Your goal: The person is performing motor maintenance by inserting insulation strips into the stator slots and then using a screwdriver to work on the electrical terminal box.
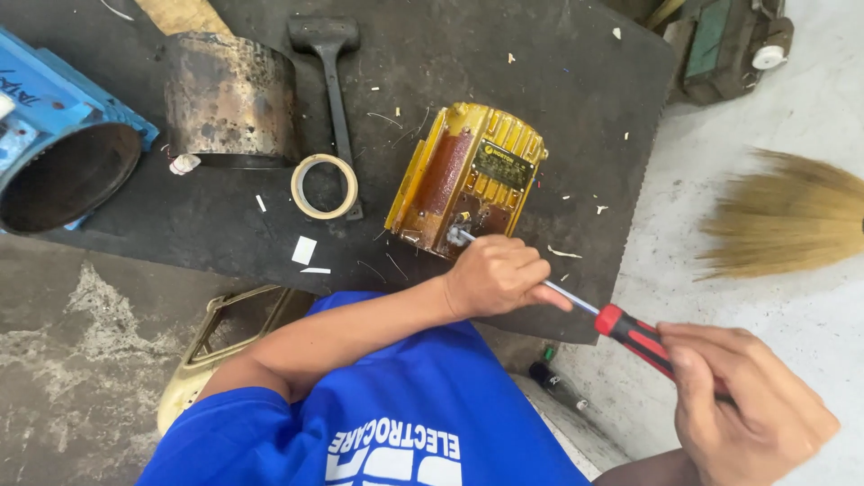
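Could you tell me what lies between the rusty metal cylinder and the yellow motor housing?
In the head view, a tape roll and a black hammer lie between them.

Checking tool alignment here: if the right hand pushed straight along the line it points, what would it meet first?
The right hand points up-left along the screwdriver. First in that line is the left hand around the shaft, then the yellow motor housing at the tip. Depth looks consistent, though one view cannot confirm it.

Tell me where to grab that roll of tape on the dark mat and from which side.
Take the tape roll by its ring wall, one finger inside the hole and thumb outside. It lies flat with the hole facing up, so come from above, at its left edge: the hammer handle runs under its right side.
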